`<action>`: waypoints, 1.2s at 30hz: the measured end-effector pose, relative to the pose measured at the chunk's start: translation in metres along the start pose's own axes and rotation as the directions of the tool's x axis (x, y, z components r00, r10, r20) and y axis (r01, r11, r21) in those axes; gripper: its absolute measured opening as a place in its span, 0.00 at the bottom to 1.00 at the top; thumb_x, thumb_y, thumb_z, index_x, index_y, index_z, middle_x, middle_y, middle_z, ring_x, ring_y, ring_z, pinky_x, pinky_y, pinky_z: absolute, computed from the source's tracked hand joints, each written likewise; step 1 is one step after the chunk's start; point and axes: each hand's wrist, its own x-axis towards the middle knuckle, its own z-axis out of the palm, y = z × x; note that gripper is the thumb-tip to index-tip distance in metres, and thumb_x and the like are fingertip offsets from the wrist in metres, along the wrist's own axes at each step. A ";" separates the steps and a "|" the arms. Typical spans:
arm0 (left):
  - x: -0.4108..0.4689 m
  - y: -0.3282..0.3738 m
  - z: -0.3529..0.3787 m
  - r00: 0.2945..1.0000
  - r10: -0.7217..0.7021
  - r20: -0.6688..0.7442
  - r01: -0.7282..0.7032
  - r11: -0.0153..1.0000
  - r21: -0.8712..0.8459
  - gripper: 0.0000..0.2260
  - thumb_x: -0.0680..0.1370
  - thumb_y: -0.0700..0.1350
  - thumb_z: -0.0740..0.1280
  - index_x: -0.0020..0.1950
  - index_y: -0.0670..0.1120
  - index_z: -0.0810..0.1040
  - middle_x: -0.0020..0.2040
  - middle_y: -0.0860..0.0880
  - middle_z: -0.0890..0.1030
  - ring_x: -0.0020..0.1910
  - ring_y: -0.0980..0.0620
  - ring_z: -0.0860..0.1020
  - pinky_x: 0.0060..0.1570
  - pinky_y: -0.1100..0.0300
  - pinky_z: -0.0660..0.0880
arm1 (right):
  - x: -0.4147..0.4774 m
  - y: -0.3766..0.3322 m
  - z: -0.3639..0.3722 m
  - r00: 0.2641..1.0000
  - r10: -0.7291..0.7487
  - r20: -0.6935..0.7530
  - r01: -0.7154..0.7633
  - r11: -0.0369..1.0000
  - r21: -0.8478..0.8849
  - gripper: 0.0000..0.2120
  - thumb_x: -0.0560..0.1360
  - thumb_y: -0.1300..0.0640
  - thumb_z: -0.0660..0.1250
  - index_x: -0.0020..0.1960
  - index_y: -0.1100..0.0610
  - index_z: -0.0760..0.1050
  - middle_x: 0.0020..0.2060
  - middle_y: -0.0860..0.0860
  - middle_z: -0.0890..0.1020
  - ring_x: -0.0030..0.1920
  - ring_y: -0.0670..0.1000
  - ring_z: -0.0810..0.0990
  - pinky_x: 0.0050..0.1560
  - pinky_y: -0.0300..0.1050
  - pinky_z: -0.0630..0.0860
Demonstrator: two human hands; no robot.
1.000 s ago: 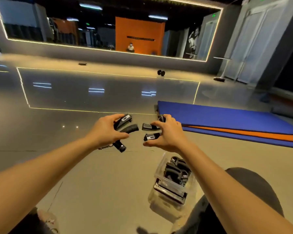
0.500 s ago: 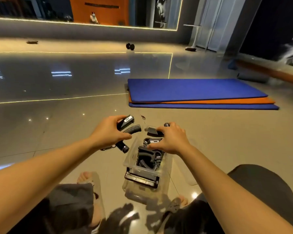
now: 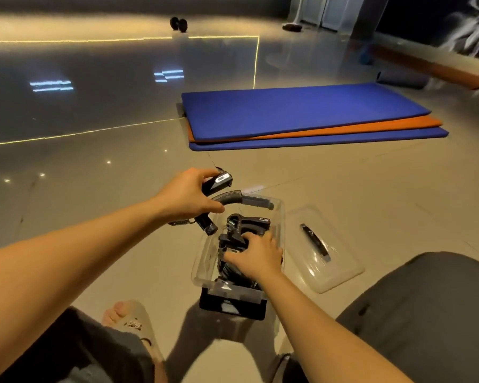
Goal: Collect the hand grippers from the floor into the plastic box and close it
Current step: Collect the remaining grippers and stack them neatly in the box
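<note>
**Head view: one hand loaded, one hand in the box**

Clock directions are read from the plastic box point(image 3: 280, 214), with 12 pointing away from the person.

- Box: clear, open-topped, standing on the glossy tiled floor point(image 3: 371, 194) between the person's knees. A black latch shows on its 6 o'clock end.
- Contents: a pile of grippers point(image 3: 249, 223), black and tangled, fills most of the interior.
- Lid point(image 3: 340, 269): clear, lying flat on the floor at 3 o'clock, just beside the box. Its black lid handle point(image 3: 314, 240) faces up.
- Left hand point(image 3: 188, 194): at about 10 o'clock, raised over the box's far-left corner. Fingers and thumb are clamped round the held grippers point(image 3: 221, 181), a bunch of at least two. One shows a silver label, another a curved ribbed grip, and a knobbed end hangs down past the box rim.
- Right hand point(image 3: 256, 255): inside the box, palm down on the pile, fingers bent over the black parts. I cannot tell whether it grips one or only rests there.
- Surroundings: stacked blue mats point(image 3: 302, 111) with an orange mat point(image 3: 357, 128) between them lie at 12 to 1 o'clock, well apart. A dark dumbbell point(image 3: 179, 24) sits far off at 11 o'clock. A sandalled foot point(image 3: 127, 319) rests at 8 o'clock.
</note>
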 end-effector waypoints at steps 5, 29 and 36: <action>0.036 -0.021 0.012 0.994 0.018 0.108 -0.015 0.999 -0.028 0.36 0.68 0.50 0.80 0.74 0.54 0.70 0.45 0.63 0.75 0.40 0.60 0.80 0.29 0.73 0.73 | 0.009 -0.006 0.042 0.991 0.133 0.002 -0.133 0.986 0.098 0.43 0.62 0.24 0.68 0.71 0.45 0.72 0.74 0.57 0.64 0.74 0.61 0.62 0.73 0.60 0.61; 0.103 -0.107 0.076 0.903 0.179 0.390 -0.141 0.982 -0.126 0.37 0.67 0.51 0.80 0.74 0.53 0.71 0.60 0.54 0.78 0.53 0.58 0.76 0.49 0.65 0.73 | 0.035 0.008 0.092 0.925 0.343 0.163 -0.346 0.938 -0.013 0.46 0.60 0.27 0.73 0.72 0.45 0.66 0.72 0.56 0.66 0.72 0.60 0.65 0.71 0.61 0.67; 0.108 -0.115 0.077 0.909 0.178 0.377 -0.148 0.983 -0.107 0.38 0.67 0.53 0.81 0.75 0.53 0.71 0.66 0.50 0.78 0.56 0.55 0.74 0.54 0.58 0.72 | 0.038 0.008 0.095 0.932 0.338 0.132 -0.340 0.940 -0.010 0.37 0.66 0.34 0.75 0.69 0.46 0.67 0.67 0.55 0.68 0.66 0.58 0.71 0.65 0.59 0.74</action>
